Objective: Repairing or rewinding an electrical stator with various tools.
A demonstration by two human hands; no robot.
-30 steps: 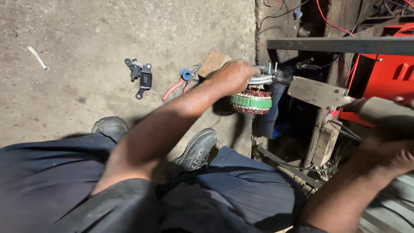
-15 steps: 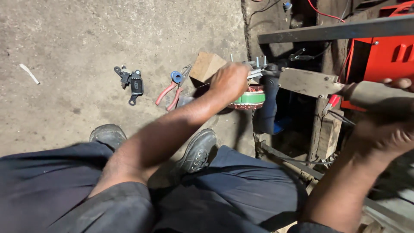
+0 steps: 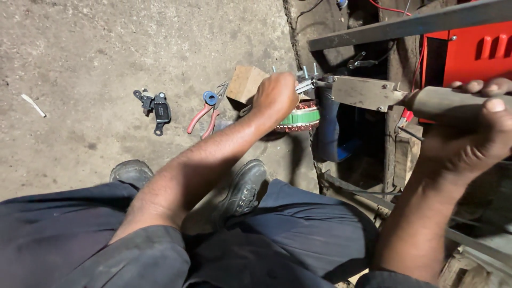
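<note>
My left hand (image 3: 274, 96) reaches out over the concrete floor and is closed around the top of a round stator (image 3: 300, 116) with a green band and copper windings; studs stick up beside it. My right hand (image 3: 472, 130) grips the thick grey handle (image 3: 448, 101) of a hammer whose flat metal head (image 3: 365, 92) hangs just right of the stator. A wooden block (image 3: 245, 82) lies just behind my left hand.
Red-handled pliers (image 3: 205, 114) and a small black part (image 3: 159, 110) lie on the floor to the left. A red machine housing (image 3: 469, 50) and a metal bar (image 3: 405, 24) stand at the right. My black shoes (image 3: 242, 186) and dark trousers fill the foreground.
My right hand has brought the hammer in, and its head now hangs close beside the stator. My left hand has stayed on the stator.
</note>
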